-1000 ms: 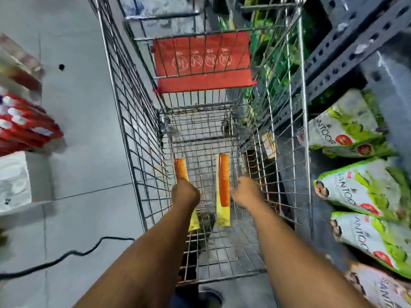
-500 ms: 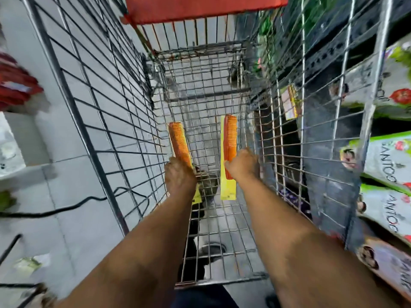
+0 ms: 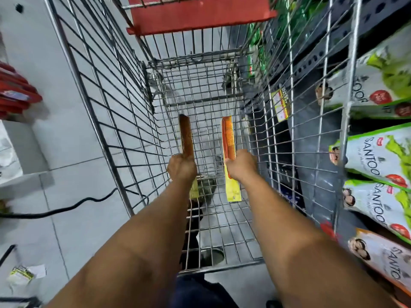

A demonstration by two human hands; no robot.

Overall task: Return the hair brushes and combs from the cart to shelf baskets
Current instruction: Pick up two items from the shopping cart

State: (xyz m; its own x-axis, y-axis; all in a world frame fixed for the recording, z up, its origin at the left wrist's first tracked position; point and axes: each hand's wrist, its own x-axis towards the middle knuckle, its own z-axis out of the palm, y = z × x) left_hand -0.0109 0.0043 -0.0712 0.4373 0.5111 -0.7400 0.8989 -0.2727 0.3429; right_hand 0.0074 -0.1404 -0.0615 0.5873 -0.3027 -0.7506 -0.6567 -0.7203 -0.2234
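Both my arms reach down into a wire shopping cart (image 3: 106,121). My left hand (image 3: 182,168) is closed around an orange-brown comb (image 3: 186,135) on a yellow card; the comb points away from me. My right hand (image 3: 241,166) grips a brighter orange comb (image 3: 228,137) whose yellow backing card (image 3: 233,189) hangs below the fist. Both combs are held above the cart's mesh floor. No shelf basket is in view.
A red child-seat flap (image 3: 200,16) closes the cart's far end. Shelves on the right hold white and green Santoor packs (image 3: 375,156). Red packets (image 3: 15,96) lie at the left. A black cable (image 3: 66,207) crosses the grey tiled floor.
The view has come closer to the cart. Both hands keep their combs and have lifted slightly; the left comb has turned edge-on and looks darker.
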